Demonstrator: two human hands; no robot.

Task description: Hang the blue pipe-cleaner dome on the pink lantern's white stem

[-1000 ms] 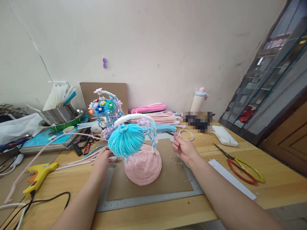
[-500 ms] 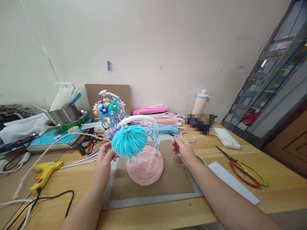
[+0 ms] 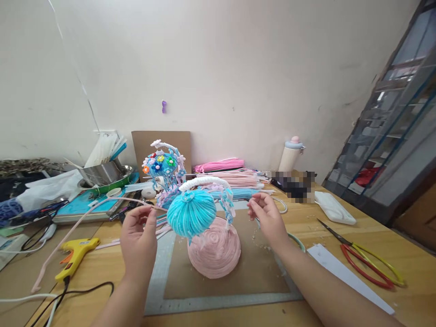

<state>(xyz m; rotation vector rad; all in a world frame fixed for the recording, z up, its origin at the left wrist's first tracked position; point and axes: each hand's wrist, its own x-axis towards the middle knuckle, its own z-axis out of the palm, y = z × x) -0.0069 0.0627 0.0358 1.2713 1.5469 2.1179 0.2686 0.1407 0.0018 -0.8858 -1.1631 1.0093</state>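
A blue ribbed pipe-cleaner ball (image 3: 191, 212) hangs from a white wrapped arch (image 3: 206, 181) above a coiled pink disc (image 3: 214, 256). Small lilac and blue flowers (image 3: 229, 206) trail down from the arch's right end. Just left of the ball, my left hand (image 3: 139, 234) is closed, thumb and fingertips at a long pink pipe cleaner (image 3: 76, 231) that arcs off to the left. My right hand (image 3: 267, 220), to the right of the flowers, has its fingers pinched together. Whatever lies between those fingertips is too small to make out.
Behind stands a similar lantern with colourful flowers (image 3: 160, 163), beside bundles of pink pipe cleaners (image 3: 218, 164). A yellow glue gun (image 3: 76, 259) with its cord lies left. Right are scissors (image 3: 368, 263), a white strip (image 3: 350, 277) and a bottle (image 3: 290, 154).
The whole view has shifted, so things sit lower and further right. My left hand has drawn leftward from the ball. My right hand has come slightly nearer the hanging flowers.
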